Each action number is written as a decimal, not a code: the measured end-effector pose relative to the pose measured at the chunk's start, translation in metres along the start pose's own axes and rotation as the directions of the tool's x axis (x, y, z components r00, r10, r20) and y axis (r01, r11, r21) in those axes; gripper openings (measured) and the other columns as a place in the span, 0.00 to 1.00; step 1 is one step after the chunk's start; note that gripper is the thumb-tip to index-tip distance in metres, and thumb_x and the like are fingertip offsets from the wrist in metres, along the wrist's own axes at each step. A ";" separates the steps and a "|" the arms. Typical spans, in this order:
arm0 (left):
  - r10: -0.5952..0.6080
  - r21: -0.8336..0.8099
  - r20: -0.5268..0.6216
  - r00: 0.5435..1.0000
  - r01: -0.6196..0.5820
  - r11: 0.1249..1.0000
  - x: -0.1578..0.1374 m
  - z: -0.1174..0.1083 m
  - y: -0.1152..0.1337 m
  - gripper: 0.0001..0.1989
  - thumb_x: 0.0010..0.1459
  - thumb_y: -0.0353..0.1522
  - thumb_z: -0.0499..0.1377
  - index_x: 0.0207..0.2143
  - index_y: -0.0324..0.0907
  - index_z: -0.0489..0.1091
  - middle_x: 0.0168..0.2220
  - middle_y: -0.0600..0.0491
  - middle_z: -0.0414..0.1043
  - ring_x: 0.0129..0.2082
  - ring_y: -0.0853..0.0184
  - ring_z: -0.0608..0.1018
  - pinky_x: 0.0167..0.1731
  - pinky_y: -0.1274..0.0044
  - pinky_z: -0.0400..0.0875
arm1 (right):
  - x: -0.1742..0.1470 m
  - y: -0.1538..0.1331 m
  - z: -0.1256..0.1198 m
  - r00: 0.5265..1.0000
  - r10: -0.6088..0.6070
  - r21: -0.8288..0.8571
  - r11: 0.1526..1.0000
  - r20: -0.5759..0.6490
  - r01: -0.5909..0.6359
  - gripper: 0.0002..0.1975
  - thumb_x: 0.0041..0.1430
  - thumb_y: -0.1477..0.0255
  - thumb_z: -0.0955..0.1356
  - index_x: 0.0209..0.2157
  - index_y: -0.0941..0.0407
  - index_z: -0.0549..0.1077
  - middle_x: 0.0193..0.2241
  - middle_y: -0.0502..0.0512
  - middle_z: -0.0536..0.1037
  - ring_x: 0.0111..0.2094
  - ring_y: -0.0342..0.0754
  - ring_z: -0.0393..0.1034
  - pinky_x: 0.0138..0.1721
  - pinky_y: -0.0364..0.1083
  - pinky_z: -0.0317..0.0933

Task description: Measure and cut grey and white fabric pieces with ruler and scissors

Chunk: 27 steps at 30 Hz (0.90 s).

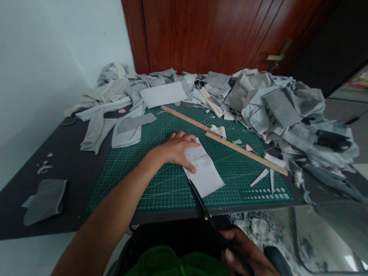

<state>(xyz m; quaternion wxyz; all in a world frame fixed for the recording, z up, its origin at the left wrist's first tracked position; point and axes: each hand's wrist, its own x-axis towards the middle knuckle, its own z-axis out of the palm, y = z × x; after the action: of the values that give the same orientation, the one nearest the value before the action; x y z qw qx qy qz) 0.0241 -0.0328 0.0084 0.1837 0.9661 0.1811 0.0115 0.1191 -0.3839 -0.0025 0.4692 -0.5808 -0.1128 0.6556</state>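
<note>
A white piece of fabric [207, 172] lies on the green cutting mat [162, 174]. Pressing down on its upper left part is my left hand [179, 150], with the fingers spread fairly flat and the thumb along the fabric's edge. My right hand [242, 255] grips a pair of black scissors [203, 207] by the handles, just off the table's front edge. The scissor tips reach the lower left edge of the white fabric. Whether the blades are parted is hard to make out.
Two wooden rulers [184, 118] [246, 152] lie slantwise across the mat. Heaps of grey and white cloth scraps [262, 96] line the back and right of the dark table [75, 142]. A folded grey cloth [46, 201] sits at left. More scraps [257, 227] lie on the floor.
</note>
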 end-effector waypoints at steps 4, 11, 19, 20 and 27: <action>0.006 0.009 -0.003 1.000 -0.006 1.000 0.000 0.000 0.000 0.48 0.39 0.60 0.65 0.63 0.55 0.66 0.66 0.53 0.58 0.60 0.49 0.59 0.61 0.62 0.49 | 0.000 -0.001 0.000 1.000 -0.005 -0.018 1.000 0.016 0.005 0.32 0.48 0.50 0.78 0.48 0.52 0.70 0.22 0.39 0.67 0.14 0.32 0.55 0.17 0.36 0.42; 0.021 0.010 -0.007 1.000 -0.020 1.000 0.000 -0.001 0.000 0.47 0.40 0.58 0.65 0.63 0.55 0.65 0.66 0.53 0.59 0.60 0.47 0.59 0.61 0.61 0.50 | 0.003 0.005 0.000 0.998 -0.054 -0.059 0.997 0.022 0.055 0.30 0.50 0.50 0.77 0.46 0.52 0.69 0.21 0.39 0.65 0.15 0.32 0.53 0.17 0.36 0.43; 0.016 0.015 -0.005 1.000 -0.016 1.000 0.001 0.001 -0.004 0.46 0.41 0.59 0.64 0.62 0.55 0.66 0.66 0.53 0.59 0.60 0.49 0.59 0.61 0.62 0.50 | 0.006 0.001 -0.010 0.998 -0.043 -0.055 0.997 0.055 0.046 0.32 0.49 0.48 0.76 0.47 0.53 0.68 0.21 0.38 0.66 0.13 0.32 0.54 0.16 0.35 0.41; 0.015 0.015 -0.007 1.000 -0.015 1.000 0.001 0.002 -0.004 0.46 0.41 0.59 0.64 0.62 0.56 0.66 0.66 0.53 0.59 0.60 0.49 0.59 0.61 0.62 0.50 | 0.005 0.000 -0.011 0.997 -0.045 -0.049 0.998 0.062 0.048 0.32 0.48 0.48 0.76 0.47 0.53 0.68 0.22 0.39 0.66 0.13 0.32 0.54 0.16 0.35 0.41; 0.010 0.005 -0.008 1.000 -0.010 1.000 0.000 0.001 -0.003 0.46 0.40 0.59 0.65 0.62 0.56 0.66 0.66 0.54 0.59 0.60 0.48 0.58 0.61 0.61 0.49 | 0.006 -0.006 -0.004 0.999 -0.007 0.002 1.000 0.041 0.007 0.30 0.48 0.51 0.78 0.45 0.52 0.67 0.24 0.40 0.70 0.14 0.32 0.56 0.16 0.35 0.44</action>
<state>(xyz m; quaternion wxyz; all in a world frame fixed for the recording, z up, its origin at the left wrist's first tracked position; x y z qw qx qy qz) 0.0235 -0.0303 0.0064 0.1805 0.9674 0.1771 0.0161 0.1264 -0.3779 -0.0041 0.4698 -0.5662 -0.1239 0.6658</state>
